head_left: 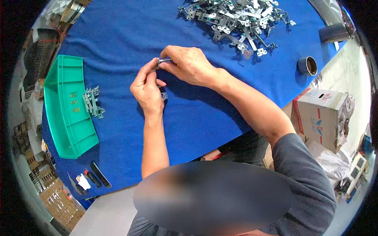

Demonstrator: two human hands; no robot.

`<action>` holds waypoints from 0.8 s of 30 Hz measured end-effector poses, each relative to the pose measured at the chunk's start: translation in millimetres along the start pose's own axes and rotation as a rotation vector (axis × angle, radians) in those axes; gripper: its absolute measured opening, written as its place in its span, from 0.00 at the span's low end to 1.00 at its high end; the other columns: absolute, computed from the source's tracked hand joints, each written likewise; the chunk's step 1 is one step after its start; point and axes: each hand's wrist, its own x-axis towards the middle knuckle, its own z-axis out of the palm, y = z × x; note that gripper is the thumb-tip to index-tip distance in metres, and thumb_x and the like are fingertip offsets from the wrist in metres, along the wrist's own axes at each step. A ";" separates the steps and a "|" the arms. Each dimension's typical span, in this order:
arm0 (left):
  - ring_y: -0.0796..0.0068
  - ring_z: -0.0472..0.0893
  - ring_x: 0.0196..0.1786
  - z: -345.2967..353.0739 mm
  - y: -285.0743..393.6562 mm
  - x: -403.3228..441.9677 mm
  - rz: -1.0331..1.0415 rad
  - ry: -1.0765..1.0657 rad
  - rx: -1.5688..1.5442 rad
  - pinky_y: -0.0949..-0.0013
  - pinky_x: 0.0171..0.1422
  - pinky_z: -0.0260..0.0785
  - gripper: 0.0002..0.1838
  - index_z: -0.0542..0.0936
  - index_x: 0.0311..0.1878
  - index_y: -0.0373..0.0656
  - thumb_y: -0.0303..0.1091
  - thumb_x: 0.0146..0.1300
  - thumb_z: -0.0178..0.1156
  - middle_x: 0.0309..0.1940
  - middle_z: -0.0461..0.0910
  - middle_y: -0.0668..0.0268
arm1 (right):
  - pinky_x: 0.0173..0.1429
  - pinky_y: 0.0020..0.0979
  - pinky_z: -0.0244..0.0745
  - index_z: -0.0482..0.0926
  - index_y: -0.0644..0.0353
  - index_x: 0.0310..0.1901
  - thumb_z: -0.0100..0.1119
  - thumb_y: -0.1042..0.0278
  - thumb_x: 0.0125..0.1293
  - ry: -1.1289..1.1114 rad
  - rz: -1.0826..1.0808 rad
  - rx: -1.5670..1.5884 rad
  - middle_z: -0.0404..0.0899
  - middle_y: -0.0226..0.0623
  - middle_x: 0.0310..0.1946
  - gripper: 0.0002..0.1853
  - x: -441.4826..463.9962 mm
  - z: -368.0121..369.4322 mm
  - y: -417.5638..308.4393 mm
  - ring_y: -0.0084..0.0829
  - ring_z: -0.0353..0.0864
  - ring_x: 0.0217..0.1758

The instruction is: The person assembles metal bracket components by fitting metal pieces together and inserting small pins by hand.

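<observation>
My left hand and my right hand meet above the blue cloth. Between their fingertips is a thin metal rod-like piece, pinched by the right thumb and forefinger. Its near end has a small darker part at the left fingertips, too small to name. A metal bracket shows beside my left palm, partly hidden; I cannot tell if the hand touches it. To the left, several similar brackets lie grouped against a green tray, which holds small brass-coloured parts.
A large heap of metal brackets covers the far part of the cloth. A dark round container stands near the right edge. Dark tools lie at the near left. A cardboard box sits beyond the table's right side.
</observation>
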 end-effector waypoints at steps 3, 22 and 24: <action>0.83 0.80 0.29 0.5 -0.3 -0.2 0.006 0.000 0.004 0.82 0.26 0.71 0.15 0.85 0.53 0.34 0.17 0.67 0.53 0.44 0.87 0.57 | 0.38 0.50 0.77 0.78 0.62 0.35 0.56 0.56 0.70 0.024 -0.014 -0.007 0.83 0.45 0.32 0.15 0.8 -0.6 1.0 0.50 0.84 0.37; 0.76 0.84 0.42 -0.8 -1.4 0.9 -0.001 0.016 -0.018 0.80 0.27 0.76 0.15 0.85 0.50 0.35 0.15 0.67 0.52 0.46 0.85 0.57 | 0.37 0.43 0.76 0.79 0.61 0.36 0.62 0.61 0.68 0.096 -0.020 0.038 0.81 0.43 0.29 0.11 0.9 -0.3 0.5 0.46 0.83 0.33; 0.76 0.84 0.43 -2.8 -1.4 1.2 -0.006 0.009 -0.018 0.80 0.27 0.76 0.15 0.85 0.50 0.35 0.15 0.67 0.52 0.47 0.85 0.57 | 0.37 0.43 0.76 0.79 0.61 0.36 0.63 0.61 0.68 0.119 -0.019 0.066 0.81 0.43 0.29 0.11 0.8 -0.8 0.7 0.46 0.83 0.33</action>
